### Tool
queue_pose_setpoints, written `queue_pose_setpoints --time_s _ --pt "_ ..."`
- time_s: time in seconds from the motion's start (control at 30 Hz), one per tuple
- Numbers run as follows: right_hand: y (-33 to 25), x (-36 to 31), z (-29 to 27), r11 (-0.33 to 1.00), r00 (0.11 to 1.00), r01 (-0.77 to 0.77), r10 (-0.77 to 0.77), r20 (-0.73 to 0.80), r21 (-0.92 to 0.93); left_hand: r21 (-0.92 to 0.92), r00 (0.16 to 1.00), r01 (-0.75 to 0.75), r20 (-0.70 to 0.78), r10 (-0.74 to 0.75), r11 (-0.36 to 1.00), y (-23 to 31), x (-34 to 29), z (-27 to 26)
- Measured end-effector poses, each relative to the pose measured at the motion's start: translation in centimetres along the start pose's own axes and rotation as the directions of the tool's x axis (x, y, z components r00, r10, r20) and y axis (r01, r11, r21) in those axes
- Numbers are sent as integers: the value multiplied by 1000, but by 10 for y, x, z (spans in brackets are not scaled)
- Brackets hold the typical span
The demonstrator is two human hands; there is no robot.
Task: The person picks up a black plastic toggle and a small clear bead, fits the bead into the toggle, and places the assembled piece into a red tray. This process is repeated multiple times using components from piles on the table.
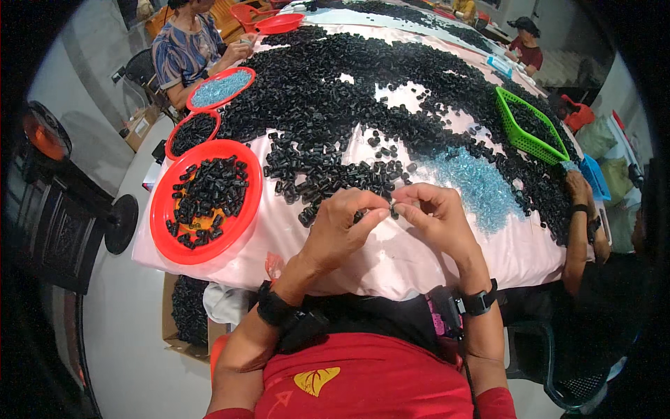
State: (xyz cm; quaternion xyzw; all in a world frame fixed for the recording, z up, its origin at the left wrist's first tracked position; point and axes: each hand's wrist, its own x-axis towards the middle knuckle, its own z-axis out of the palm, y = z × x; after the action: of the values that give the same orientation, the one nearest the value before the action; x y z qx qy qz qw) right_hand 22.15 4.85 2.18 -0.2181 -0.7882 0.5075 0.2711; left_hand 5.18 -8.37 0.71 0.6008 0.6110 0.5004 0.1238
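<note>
Over the near edge of the pink-covered table, my left hand [342, 223] and my right hand [438, 218] meet fingertip to fingertip. The left one is closed in a pinch, with a small black plastic part [359, 216] showing at its fingers. My right thumb and forefinger press together on something tiny, mostly hidden by the fingers. Just beyond them spreads a heap of short black cylindrical parts [300, 164]. A pile of small clear bluish pieces [478, 188] lies to the right of my right hand.
Left of me stands a large red basin [160, 230] holding black parts, with smaller red trays [218, 124] behind it. A green basket [551, 150] sits at right. Co-workers sit around the table; one's arm [578, 209] reaches in at right. A fan [45, 133] stands far left.
</note>
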Motion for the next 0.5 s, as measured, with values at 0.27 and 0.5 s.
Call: queue_pose_setpoints --time_s 0.27,0.5 --pt "4 0 -11 989 995 25 -39 -88 -147 -81 944 317 -66 -322 945 -4 2 -38" --pt "4 2 -9 980 998 -16 3 -64 -198 366 987 72 106 -118 928 -12 -9 -25"
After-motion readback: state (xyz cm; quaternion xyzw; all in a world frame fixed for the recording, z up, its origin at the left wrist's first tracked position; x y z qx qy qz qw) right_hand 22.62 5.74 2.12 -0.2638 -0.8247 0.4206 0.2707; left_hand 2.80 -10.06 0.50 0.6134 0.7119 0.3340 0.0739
